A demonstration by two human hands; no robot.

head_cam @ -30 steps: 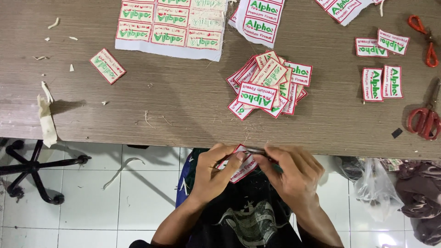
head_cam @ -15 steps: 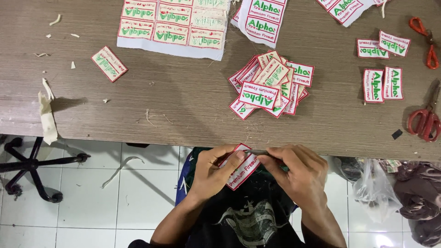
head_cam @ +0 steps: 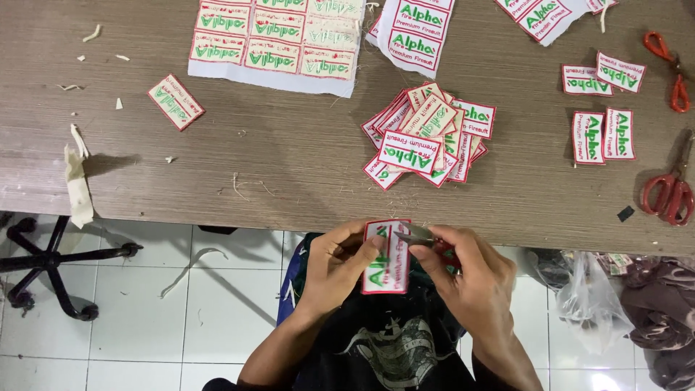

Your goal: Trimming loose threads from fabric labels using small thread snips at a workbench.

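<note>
Patch (head_cam: 386, 259), one, is hanging below the desk (head_cam: 289, 174) edge, long axis roughly upright. Left hand (head_cam: 340, 264) is pinching it; right hand (head_cam: 470, 279) is gripping small snips (head_cam: 420, 236) at its top. Two red scissors (head_cam: 670, 192) are lying right.

Against the brown wooden table (head_cam: 289, 166), much stays unclear. The white fabric sheet of uncut embroidered patches (head_cam: 279, 36) at its far side is cut off by the top edge. The small metal cutting tool (head_cam: 414, 235), held just off the table's near edge, is mostly hidden inside the right hand (head_cam: 463, 275). The red-handled scissors (head_cam: 672, 190) near the table's right end run off the picture's edge.
</note>
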